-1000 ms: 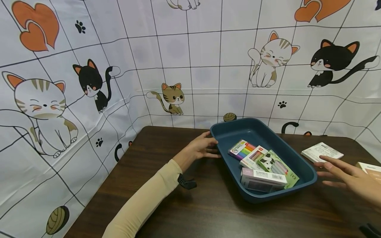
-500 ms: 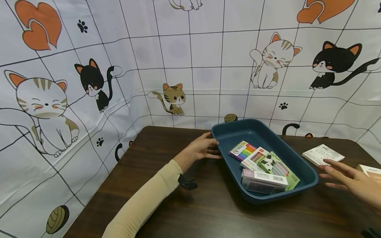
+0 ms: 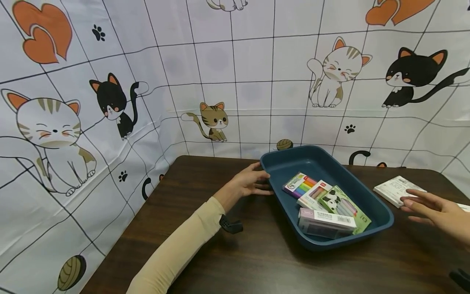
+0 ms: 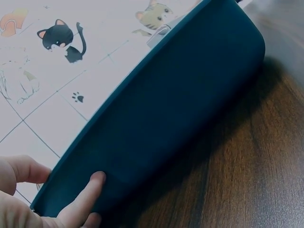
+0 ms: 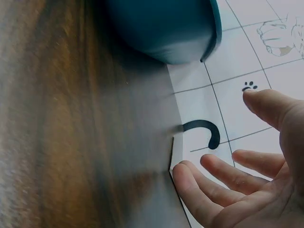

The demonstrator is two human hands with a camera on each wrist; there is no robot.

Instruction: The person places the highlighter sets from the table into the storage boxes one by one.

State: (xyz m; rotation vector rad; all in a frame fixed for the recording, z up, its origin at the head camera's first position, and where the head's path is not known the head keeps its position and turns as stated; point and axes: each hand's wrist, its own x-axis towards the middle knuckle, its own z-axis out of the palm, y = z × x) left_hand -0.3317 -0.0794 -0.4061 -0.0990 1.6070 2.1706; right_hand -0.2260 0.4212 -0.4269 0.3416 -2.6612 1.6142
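Note:
A blue plastic bin [image 3: 315,161] sits at an angle on the dark wooden table. Inside lie a rainbow-striped pack [image 3: 299,184], a white-and-red box [image 3: 315,195], a green panda box [image 3: 345,209] and a pinkish box with clear sides [image 3: 326,223]. My left hand [image 3: 249,182] touches the bin's left end; in the left wrist view its fingers [image 4: 85,199] lie against the outer wall and rim. To the right of the bin, my right hand [image 3: 437,210] hovers with loosely spread fingers beside a flat white box [image 3: 396,188]. It holds nothing.
A second pale box [image 3: 464,207] shows at the right edge, mostly hidden behind my right hand. The brown table [image 3: 205,171] ends at a wall sheet [image 3: 253,98] printed with cats. In the right wrist view, the bin's end [image 5: 166,28] rises above the table.
My right hand has shifted slightly to the right and up, away from the bin and closer to the white box, covering more of the pale box. My left hand and the bin stay put.

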